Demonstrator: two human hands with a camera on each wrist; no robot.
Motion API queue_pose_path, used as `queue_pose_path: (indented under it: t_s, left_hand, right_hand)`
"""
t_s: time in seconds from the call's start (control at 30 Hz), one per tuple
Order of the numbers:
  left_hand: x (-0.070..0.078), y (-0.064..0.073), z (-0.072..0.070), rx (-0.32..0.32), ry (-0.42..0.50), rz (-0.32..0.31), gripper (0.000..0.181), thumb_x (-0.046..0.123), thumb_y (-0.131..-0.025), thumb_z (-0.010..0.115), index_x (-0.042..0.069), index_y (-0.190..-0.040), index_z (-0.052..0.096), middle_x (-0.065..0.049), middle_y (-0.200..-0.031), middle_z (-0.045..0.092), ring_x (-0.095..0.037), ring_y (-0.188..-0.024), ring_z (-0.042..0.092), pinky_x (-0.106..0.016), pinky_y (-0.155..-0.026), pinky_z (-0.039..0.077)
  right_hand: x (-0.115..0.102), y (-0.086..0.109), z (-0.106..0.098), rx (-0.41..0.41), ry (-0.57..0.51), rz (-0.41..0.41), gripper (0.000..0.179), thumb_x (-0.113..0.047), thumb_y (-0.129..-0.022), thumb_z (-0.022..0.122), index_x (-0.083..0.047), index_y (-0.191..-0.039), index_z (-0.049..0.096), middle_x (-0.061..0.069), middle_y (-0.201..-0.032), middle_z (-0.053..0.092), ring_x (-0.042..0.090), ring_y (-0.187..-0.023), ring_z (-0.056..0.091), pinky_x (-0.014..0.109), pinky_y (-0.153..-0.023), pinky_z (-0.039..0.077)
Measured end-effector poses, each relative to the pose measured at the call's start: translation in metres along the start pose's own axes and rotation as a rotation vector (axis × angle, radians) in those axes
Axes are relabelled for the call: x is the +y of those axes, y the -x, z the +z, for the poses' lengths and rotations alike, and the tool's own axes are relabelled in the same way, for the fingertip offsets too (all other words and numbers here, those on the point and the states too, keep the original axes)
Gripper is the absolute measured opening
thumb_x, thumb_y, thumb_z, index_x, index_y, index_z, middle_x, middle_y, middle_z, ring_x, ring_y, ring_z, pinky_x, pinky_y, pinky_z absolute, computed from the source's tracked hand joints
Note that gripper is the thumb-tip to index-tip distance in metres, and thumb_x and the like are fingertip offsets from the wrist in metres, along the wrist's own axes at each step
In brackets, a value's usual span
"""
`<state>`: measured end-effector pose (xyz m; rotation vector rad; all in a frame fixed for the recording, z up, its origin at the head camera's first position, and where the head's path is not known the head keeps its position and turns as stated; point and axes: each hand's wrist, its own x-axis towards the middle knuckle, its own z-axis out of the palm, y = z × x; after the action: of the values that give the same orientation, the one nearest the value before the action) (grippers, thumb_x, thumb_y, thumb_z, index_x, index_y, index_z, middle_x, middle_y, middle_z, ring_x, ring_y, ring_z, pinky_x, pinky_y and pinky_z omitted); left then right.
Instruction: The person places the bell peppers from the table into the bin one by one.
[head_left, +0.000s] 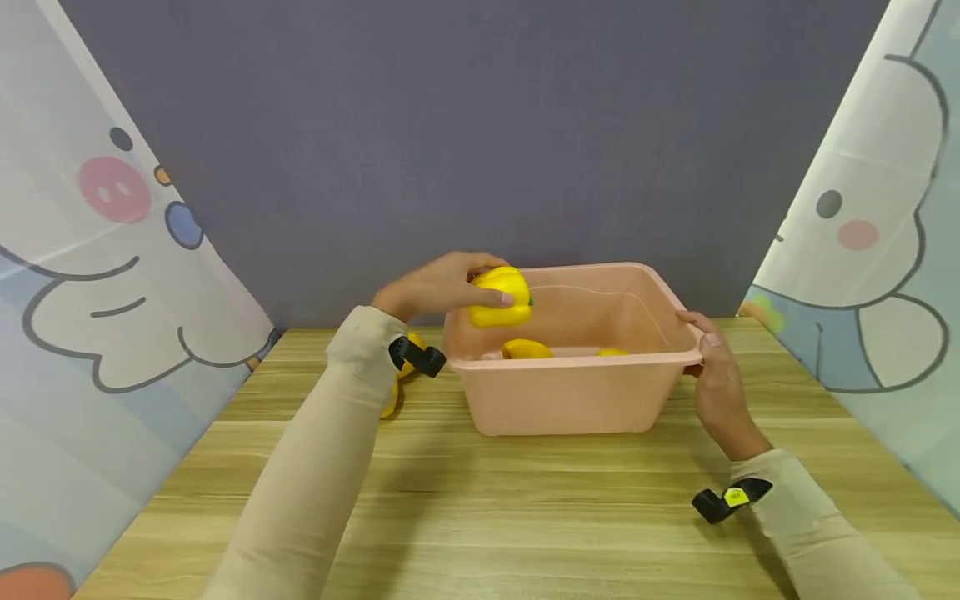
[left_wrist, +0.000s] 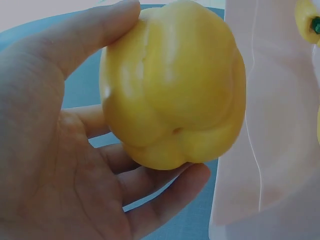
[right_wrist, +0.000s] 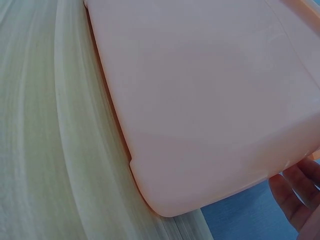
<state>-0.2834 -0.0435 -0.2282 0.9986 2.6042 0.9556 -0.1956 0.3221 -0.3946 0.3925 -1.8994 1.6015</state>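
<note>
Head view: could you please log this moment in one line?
left hand: holds yellow pepper near pink bin | right hand: grips bin's right side

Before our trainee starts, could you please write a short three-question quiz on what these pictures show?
1. Multiple choice: which hand holds the yellow bell pepper?
a) the left
b) the right
c) both together

2. True or false: the right hand lies flat on the table.

3. Fill in the blank: in the head view, other yellow items lie on the table to the ____ of the pink bin.

Key:
1. a; the left hand holds it.
2. False; the right hand grips the rim of the bin.
3. left
</note>
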Motion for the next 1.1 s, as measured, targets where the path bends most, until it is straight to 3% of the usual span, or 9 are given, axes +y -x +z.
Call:
queue_pose_path:
  t_s: [0.23,0.8,1.1]
  left_hand:
    - [-0.002,-0.009,-0.001,-0.048,0.016,-0.003,0.059,0.050,-0.089,0.072,0.022,-0.139,0.056,0.007,-0.126,0.059,-0.016,-0.112,0.056,-0.040,-0.099,0.044]
    - [-0.002,-0.029,0.003,-0.045,0.052,-0.030,0.065,0.050,-0.089,0.072,0.020,-0.144,0.052,0.007,-0.132,0.056,-0.014,-0.117,0.054,-0.038,-0.101,0.043]
    - [-0.008,-0.031,0.004,-0.037,-0.036,-0.030,0.067,0.050,-0.091,0.070,0.018,-0.146,0.050,0.004,-0.134,0.055,-0.015,-0.116,0.054,-0.038,-0.101,0.044]
  right_hand:
    - [-0.001,0.000,0.002,-0.011,0.027,-0.005,0.052,-0.030,-0.110,0.021,-0.001,-0.146,0.045,0.004,-0.128,0.049,0.017,-0.092,0.052,0.021,-0.071,0.046]
    - [0.000,0.000,0.004,-0.009,0.014,-0.009,0.052,-0.029,-0.110,0.021,0.000,-0.145,0.045,0.008,-0.124,0.049,0.015,-0.087,0.053,0.021,-0.070,0.046]
    - [0.002,-0.002,0.010,-0.028,0.037,-0.011,0.052,-0.030,-0.110,0.020,0.000,-0.145,0.045,0.005,-0.124,0.050,0.013,-0.087,0.055,0.020,-0.071,0.046]
